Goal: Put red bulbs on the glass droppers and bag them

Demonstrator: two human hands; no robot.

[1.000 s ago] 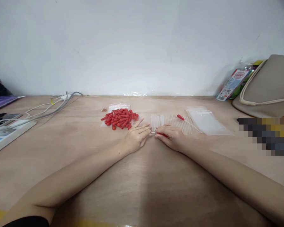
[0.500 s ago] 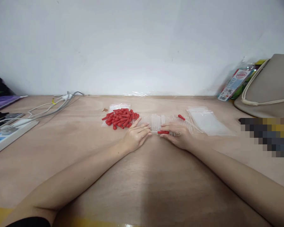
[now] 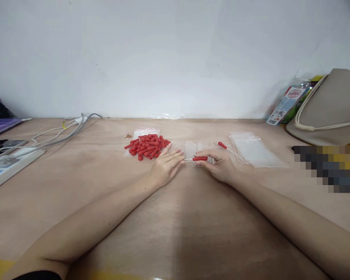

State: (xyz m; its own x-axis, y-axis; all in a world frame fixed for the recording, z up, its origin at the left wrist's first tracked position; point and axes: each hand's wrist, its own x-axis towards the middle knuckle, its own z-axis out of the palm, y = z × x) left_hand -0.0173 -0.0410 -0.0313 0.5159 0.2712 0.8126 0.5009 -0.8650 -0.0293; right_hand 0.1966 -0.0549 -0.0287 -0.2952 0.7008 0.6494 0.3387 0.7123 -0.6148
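Between fingers and thumb, my left hand (image 3: 165, 167) pinches a thin clear dropper tube (image 3: 188, 160), most of it hidden by the hand. My right hand (image 3: 221, 166) grips a red rubber dropper bulb (image 3: 200, 158) that lines up with the tube's right end and appears to meet it. Behind both hands lies a row of clear tubes (image 3: 190, 147). A heap of red rubber bulbs (image 3: 148, 147) sits just left of my left hand. Beyond my right hand, an assembled dropper (image 3: 222, 145) with a red bulb rests slanted over the tubes.
Flat clear zip bags (image 3: 255, 151) lie right of the tubes, and another bag (image 3: 146, 132) is under the bulb heap. At left are a power strip (image 3: 17, 165) and cables (image 3: 81, 124). A grey bag (image 3: 329, 109) and a printed package (image 3: 287, 103) stand at right.
The bulb and tube have risen slightly off the table's front side toward the tube row. My right fingers have shifted on the bulb. The view has moved a little.
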